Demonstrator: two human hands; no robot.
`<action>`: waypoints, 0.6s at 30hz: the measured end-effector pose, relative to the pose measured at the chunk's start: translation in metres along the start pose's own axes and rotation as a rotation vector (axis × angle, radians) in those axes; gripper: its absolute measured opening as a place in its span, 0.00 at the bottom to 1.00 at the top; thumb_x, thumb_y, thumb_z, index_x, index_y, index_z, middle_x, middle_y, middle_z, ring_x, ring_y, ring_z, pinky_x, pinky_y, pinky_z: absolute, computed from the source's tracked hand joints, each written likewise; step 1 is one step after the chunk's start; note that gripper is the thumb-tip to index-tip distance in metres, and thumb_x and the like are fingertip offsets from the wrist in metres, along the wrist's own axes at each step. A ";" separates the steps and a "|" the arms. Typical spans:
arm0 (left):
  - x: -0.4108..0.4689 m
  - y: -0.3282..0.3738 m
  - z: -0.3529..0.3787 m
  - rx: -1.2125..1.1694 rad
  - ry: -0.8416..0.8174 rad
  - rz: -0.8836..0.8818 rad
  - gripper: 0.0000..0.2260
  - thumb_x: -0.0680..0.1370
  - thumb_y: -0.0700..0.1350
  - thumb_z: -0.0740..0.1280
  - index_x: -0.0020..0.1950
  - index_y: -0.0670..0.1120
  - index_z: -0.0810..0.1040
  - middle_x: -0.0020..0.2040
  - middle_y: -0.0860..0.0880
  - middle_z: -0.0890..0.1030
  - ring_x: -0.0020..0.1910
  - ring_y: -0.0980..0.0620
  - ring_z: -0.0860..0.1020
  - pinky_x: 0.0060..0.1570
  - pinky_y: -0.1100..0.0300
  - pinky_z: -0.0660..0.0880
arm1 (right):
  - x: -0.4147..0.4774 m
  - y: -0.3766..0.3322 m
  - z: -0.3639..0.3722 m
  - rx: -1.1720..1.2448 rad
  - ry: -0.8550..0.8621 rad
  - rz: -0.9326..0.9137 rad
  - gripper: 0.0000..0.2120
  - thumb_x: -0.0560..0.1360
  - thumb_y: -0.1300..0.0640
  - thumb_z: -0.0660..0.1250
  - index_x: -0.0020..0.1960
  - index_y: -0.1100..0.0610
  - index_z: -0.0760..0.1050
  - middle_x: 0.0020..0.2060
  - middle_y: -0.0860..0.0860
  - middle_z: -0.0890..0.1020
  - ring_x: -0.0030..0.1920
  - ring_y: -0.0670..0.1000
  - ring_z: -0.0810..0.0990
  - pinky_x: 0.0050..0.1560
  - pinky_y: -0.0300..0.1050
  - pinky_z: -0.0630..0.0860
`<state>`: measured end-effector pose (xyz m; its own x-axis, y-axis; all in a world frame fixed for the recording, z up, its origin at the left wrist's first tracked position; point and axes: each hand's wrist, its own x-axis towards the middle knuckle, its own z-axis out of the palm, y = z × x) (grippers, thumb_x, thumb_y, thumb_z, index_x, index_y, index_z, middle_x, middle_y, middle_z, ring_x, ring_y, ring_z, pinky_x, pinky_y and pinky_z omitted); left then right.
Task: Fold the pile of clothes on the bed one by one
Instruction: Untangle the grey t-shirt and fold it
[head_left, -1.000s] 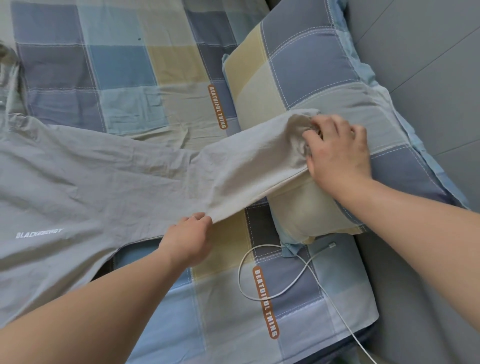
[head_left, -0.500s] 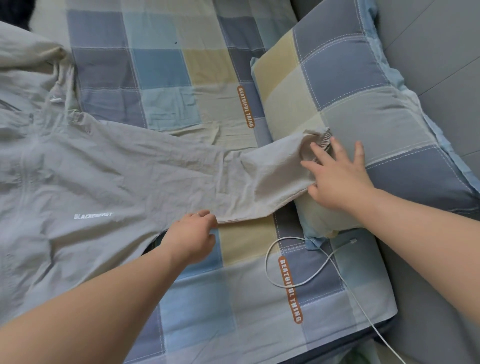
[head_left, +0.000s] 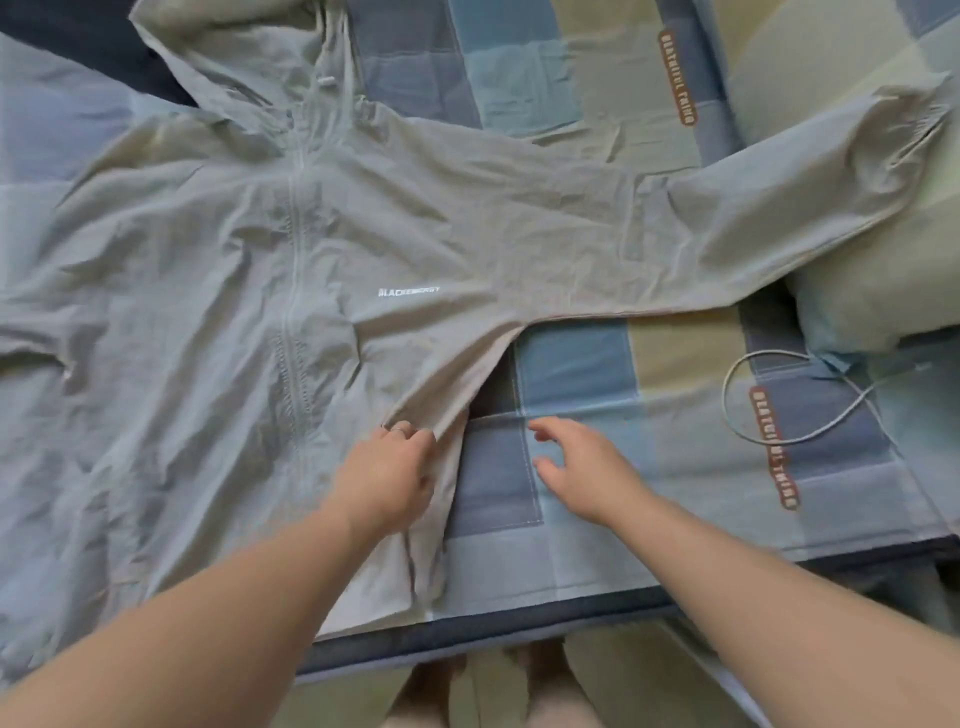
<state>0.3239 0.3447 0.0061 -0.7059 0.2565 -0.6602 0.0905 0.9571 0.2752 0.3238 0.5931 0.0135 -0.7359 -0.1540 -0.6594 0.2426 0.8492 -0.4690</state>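
Item under handling: grey hooded jacket (head_left: 208, 312), laid front-up and spread across the checked bedsheet (head_left: 597, 364). Zip (head_left: 296, 260) runs closed down the centre; white chest lettering (head_left: 409, 292) is visible but too blurred to read in full. Hood (head_left: 234, 52) lies at the far end, partly over a dark cloth (head_left: 78, 41). One sleeve (head_left: 753, 218) extends out to the right, its cuff end resting on the pillow (head_left: 857, 306).

Left hand (head_left: 387, 478): fingers curled, gripping a gathered fold of the jacket's side edge below the armpit. A ring shows on one finger.

Right hand (head_left: 582, 467): open, fingers spread and relaxed, holding nothing, over bare sheet just beside the jacket's edge and apart from it.

White cable (head_left: 727, 400) lies looped on the sheet near the pillow, well apart from both hands
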 end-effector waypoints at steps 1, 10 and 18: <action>-0.012 -0.012 0.009 0.002 -0.032 -0.002 0.14 0.78 0.51 0.65 0.62 0.49 0.72 0.58 0.48 0.74 0.59 0.44 0.75 0.52 0.53 0.74 | -0.001 -0.005 0.022 0.055 -0.032 0.048 0.22 0.79 0.54 0.66 0.72 0.50 0.71 0.65 0.49 0.79 0.65 0.53 0.76 0.66 0.49 0.71; -0.109 -0.072 0.100 0.214 -0.210 -0.046 0.34 0.69 0.67 0.71 0.67 0.52 0.64 0.68 0.49 0.66 0.66 0.45 0.68 0.61 0.49 0.68 | -0.016 -0.040 0.163 0.358 -0.198 0.285 0.19 0.74 0.42 0.73 0.55 0.55 0.75 0.43 0.48 0.80 0.47 0.55 0.81 0.52 0.51 0.77; -0.113 -0.055 0.146 0.148 0.101 -0.185 0.11 0.78 0.41 0.63 0.59 0.48 0.69 0.61 0.45 0.71 0.55 0.41 0.72 0.49 0.51 0.65 | -0.022 -0.042 0.180 0.414 -0.114 0.268 0.16 0.73 0.48 0.70 0.38 0.58 0.71 0.34 0.55 0.74 0.37 0.58 0.75 0.40 0.48 0.73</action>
<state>0.5014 0.2829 -0.0363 -0.7861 0.0677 -0.6144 0.0500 0.9977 0.0461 0.4430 0.4697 -0.0581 -0.5451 -0.0315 -0.8378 0.6612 0.5982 -0.4527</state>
